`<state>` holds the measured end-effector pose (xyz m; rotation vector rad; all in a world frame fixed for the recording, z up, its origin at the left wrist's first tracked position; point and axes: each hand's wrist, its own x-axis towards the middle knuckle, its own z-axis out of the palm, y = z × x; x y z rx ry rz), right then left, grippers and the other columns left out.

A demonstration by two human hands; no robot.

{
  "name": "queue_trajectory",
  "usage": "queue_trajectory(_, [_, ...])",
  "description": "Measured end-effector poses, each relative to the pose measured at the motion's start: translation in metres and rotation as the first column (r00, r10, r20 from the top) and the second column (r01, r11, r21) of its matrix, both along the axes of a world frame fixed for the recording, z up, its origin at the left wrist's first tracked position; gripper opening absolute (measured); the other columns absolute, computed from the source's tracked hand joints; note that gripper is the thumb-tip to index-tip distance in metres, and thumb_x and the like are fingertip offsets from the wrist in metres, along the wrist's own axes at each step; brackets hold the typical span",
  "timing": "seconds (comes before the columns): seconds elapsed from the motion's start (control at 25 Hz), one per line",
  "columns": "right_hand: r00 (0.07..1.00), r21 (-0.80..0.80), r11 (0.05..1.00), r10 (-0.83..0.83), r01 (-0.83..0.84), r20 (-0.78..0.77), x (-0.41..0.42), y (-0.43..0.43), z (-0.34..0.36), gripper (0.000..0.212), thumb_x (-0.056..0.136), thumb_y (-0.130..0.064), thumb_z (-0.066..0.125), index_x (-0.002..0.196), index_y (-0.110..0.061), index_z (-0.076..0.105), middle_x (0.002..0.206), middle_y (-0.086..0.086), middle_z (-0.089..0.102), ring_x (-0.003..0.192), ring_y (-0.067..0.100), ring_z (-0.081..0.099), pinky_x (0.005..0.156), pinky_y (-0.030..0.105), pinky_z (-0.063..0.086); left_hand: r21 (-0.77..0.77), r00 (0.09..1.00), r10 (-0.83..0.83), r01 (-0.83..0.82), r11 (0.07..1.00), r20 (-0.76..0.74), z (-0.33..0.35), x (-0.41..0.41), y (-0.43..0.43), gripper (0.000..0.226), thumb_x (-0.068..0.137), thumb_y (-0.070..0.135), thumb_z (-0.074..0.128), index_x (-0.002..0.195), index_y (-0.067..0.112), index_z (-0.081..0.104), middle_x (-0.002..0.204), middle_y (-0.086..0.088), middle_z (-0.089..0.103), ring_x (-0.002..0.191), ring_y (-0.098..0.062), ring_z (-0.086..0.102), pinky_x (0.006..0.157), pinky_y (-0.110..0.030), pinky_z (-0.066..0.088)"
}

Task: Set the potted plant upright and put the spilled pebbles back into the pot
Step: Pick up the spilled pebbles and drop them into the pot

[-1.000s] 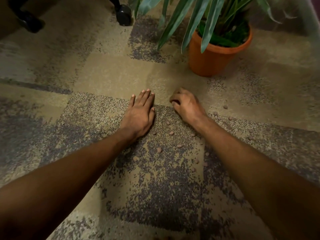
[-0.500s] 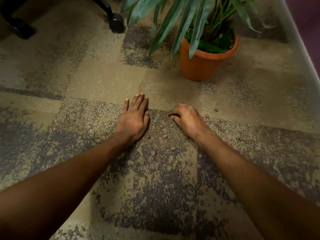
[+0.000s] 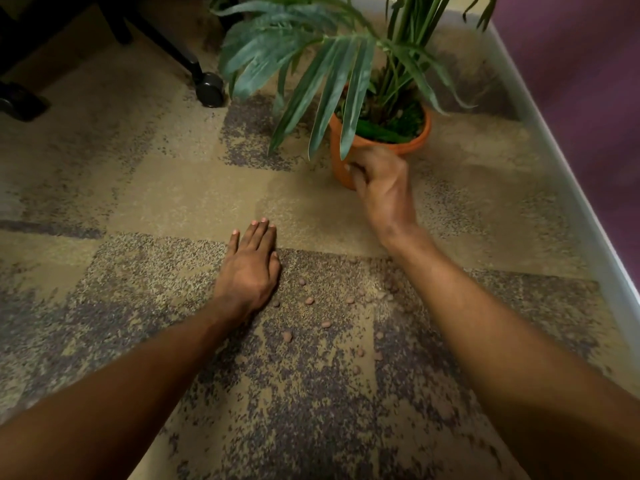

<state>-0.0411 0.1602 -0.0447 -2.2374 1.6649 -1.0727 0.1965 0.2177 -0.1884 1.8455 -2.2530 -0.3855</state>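
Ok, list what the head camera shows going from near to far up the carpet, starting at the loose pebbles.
Scattered pebbles → left hand flat on the carpet → right hand, fingers curled, in front of the pot → orange pot, standing upright → chair caster.

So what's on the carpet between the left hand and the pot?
Head view: only bare carpet lies between the left hand and the pot. The pebbles lie nearer the person, right of that hand.

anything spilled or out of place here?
Yes: small pebbles lie scattered on the carpet beside the left hand, outside the upright orange pot.
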Motion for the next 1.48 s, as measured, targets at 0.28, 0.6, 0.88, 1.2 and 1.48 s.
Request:
queue_trajectory(0.28, [0.950, 0.136, 0.969, -0.232, 0.207, 0.208, -0.029, -0.065, 0.043, 0.021, 0.097, -0.001, 0.061, 0.113, -0.005, 0.073, 0.120, 0.005, 0.068, 0.104, -0.005, 0.058, 0.077, -0.002, 0.039, -0.014, 1.000, 0.001, -0.001, 1.000, 0.022, -0.006, 0.001, -0.002, 0.064, 0.110, 0.040, 0.023, 0.168, 0.015, 0.013, 0.176, -0.003, 0.009, 0.163, -0.015, 0.003, 0.133, -0.043, 0.000])
queue_trajectory(0.6, [0.934, 0.231, 0.939, -0.300, 0.254, 0.194, -0.042, -0.075, 0.038, 0.035, 0.101, -0.013, 0.059, 0.134, -0.023, 0.062, 0.099, -0.032, 0.037, 0.088, -0.024, 0.046, 0.065, -0.014, 0.026, -0.042, 0.999, 0.020, -0.019, 0.999, 0.033, -0.014, 0.002, -0.004, 0.066, 0.107, 0.044, 0.020, 0.167, 0.016, 0.019, 0.175, -0.002, 0.018, 0.162, -0.015, 0.010, 0.133, -0.044, 0.005])
queue_trajectory(0.88, [0.975, -0.013, 0.975, -0.222, 0.223, 0.015, -0.023, -0.045, 0.034, 0.029, 0.102, -0.013, 0.060, 0.130, -0.009, 0.064, 0.132, 0.008, 0.062, 0.115, 0.002, 0.057, 0.093, 0.005, 0.042, -0.040, 0.999, 0.032, -0.031, 0.999, 0.025, -0.012, 0.001, -0.003, 0.066, 0.107, 0.044, 0.022, 0.167, 0.017, 0.020, 0.175, -0.001, 0.018, 0.162, -0.015, 0.010, 0.133, -0.042, 0.002])
queue_trajectory(1.2, [0.969, 0.102, 0.992, 0.092, -0.070, -0.231, 0.030, 0.067, -0.065, 0.039, 0.101, -0.028, 0.059, 0.136, -0.012, 0.058, 0.137, 0.008, 0.061, 0.125, 0.020, 0.058, 0.105, 0.039, 0.053, -0.009, 0.999, 0.019, -0.018, 1.000, 0.035, -0.008, 0.001, -0.002, 0.064, 0.109, 0.040, 0.021, 0.168, 0.016, 0.014, 0.176, -0.002, 0.010, 0.163, -0.015, 0.004, 0.133, -0.042, 0.001])
queue_trajectory(1.48, [0.919, 0.401, 0.910, 0.244, -0.107, -0.310, 0.044, 0.119, -0.109, 0.050, 0.099, -0.042, 0.060, 0.146, -0.024, 0.050, 0.153, 0.003, 0.048, 0.140, 0.020, 0.043, 0.115, 0.040, 0.042, -0.015, 1.000, -0.006, 0.006, 1.000, 0.006, -0.005, 0.006, 0.001, 0.062, 0.111, 0.039, 0.025, 0.168, 0.015, 0.017, 0.176, -0.001, 0.013, 0.163, -0.015, 0.006, 0.133, -0.039, 0.000])
